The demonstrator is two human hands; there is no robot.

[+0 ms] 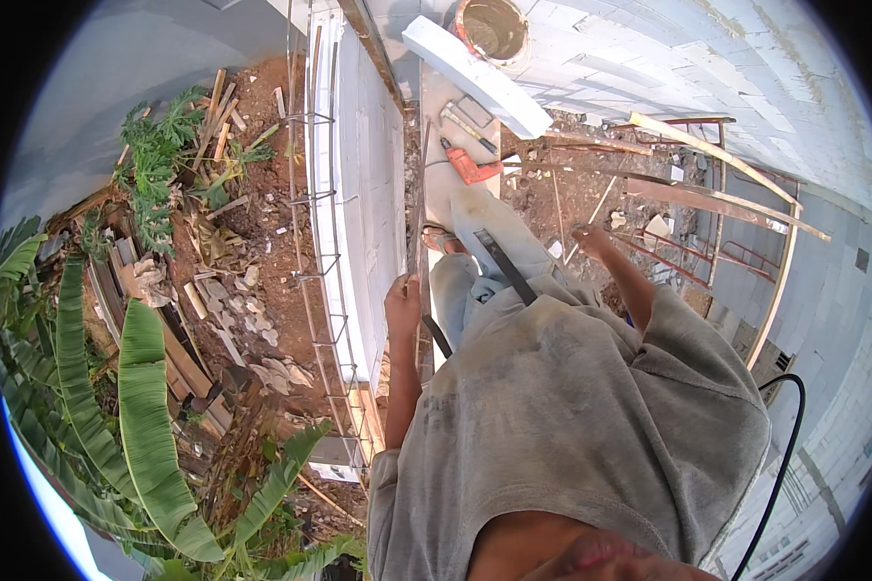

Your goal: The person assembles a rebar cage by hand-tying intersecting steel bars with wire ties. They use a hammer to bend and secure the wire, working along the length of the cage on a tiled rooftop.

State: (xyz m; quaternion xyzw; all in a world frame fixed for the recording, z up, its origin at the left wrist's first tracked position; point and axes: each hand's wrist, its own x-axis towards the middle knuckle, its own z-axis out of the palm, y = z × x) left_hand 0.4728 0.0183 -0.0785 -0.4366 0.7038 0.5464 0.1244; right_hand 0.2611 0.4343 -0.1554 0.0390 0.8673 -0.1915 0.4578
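My left hand (403, 300) hangs low beside the block wall, its fingers curled closed next to a thin dark rod (424, 203). Whatever may be inside that fist is hidden. Out to the right, my right hand (592, 240) hangs over the rubble with its fingers loosely bent and nothing visible in it. Ahead of my feet, a narrow plank (438, 194) carries an orange-red power drill (471, 165). Just beyond the drill lies a hammer (470, 129), close to a metal-framed tool (475, 111). A long white block (477, 77) lies across the plank's far end.
A mortar-stained bucket (494, 31) stands beyond the block. Along the left, a rebar cage (322, 203) rises by the white block wall (373, 174). Timber poles (717, 160) and a metal scaffold frame (719, 208) stand right. Banana leaves (150, 426) and scrap boards fill the lower left.
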